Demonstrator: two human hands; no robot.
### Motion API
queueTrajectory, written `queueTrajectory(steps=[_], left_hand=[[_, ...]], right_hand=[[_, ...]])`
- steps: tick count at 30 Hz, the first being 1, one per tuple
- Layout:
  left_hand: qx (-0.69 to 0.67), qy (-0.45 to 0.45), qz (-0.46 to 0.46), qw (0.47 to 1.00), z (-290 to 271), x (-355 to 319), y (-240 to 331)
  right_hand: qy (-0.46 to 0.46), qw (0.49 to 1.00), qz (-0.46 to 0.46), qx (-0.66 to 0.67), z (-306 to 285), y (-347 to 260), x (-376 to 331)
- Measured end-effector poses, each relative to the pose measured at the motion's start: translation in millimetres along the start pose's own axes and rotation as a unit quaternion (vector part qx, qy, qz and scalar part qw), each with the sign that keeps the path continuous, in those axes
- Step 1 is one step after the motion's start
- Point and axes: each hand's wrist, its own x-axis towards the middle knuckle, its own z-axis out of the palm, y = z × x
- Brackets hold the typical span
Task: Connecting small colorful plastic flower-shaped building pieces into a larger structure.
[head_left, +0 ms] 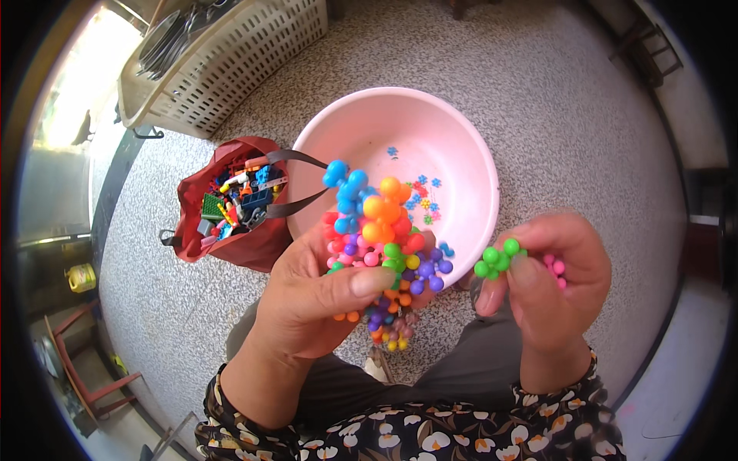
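Knobbly plastic ball cluster (382, 238) gripped in left hand (311, 300); right hand (550, 284) pinches a green bobbled piece (496, 259).

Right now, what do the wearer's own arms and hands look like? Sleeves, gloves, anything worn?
Both hands are bare: no gloves, and no rings or watch show. The left hand and right hand come in from the lower edge with bare wrists and lower forearms. Further back, both arms wear dark sleeves printed with white and orange flowers; the right cuff has a gathered edge.
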Motion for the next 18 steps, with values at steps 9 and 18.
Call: queueTrajectory(steps=[9, 18], left_hand=[[-0.040, -0.019, 0.063, 0.997, -7.7, -1.9, -0.9], [-0.022, -0.045, 0.067, 0.997, -8.9, 0.1, -5.0]], right_hand=[[-0.010, 0.995, -0.029, -0.092, 6.0, -2.0, -11.9], [-0.046, 0.981, -0.111, -0.154, 12.2, 2.1, -4.5]])
